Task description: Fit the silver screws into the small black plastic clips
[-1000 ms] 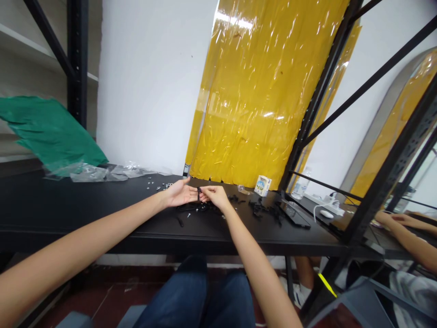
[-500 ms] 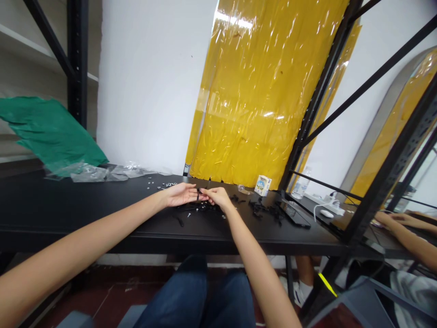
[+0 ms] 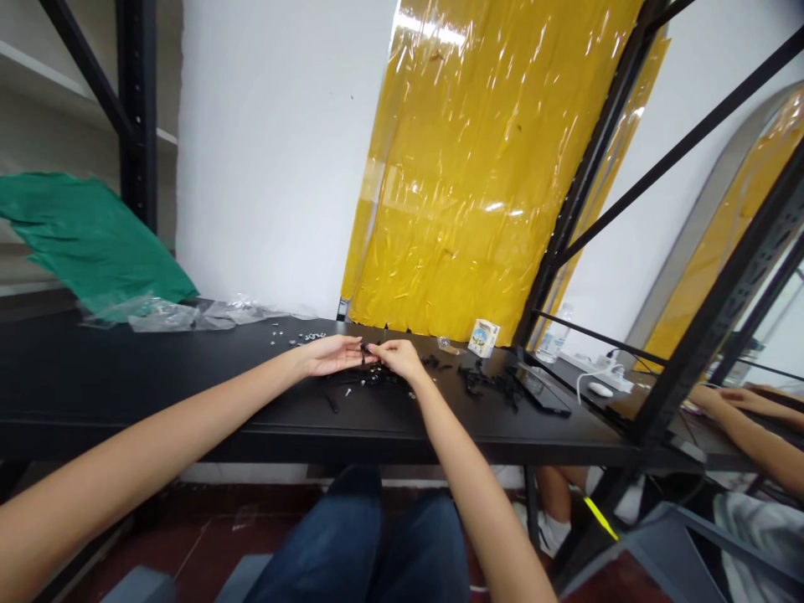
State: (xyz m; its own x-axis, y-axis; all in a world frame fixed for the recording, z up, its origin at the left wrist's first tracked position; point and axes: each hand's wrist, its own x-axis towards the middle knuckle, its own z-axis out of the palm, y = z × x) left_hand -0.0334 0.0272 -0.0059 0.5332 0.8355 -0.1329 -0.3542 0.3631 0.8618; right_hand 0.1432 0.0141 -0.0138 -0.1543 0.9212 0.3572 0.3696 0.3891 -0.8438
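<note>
Palm up above the black table, my left hand has its fingers closed on a small black part. My right hand pinches the same part from the right, fingertips close to those of the left. The part is too small to name its kind. Under and behind the hands lies a heap of thin black pieces, partly hidden. A small silvery screw lies in front of it. Several small white or silvery pieces are scattered behind my left wrist.
To the right are more black pieces, a small box and a dark flat device. Clear plastic bags and a green sheet are at the left. A co-worker's arms show beyond the rack post.
Both hands stay together around the small black part, with only slight finger movement. The camera view has shifted a little. At the right, the co-worker's leg has moved slightly.
</note>
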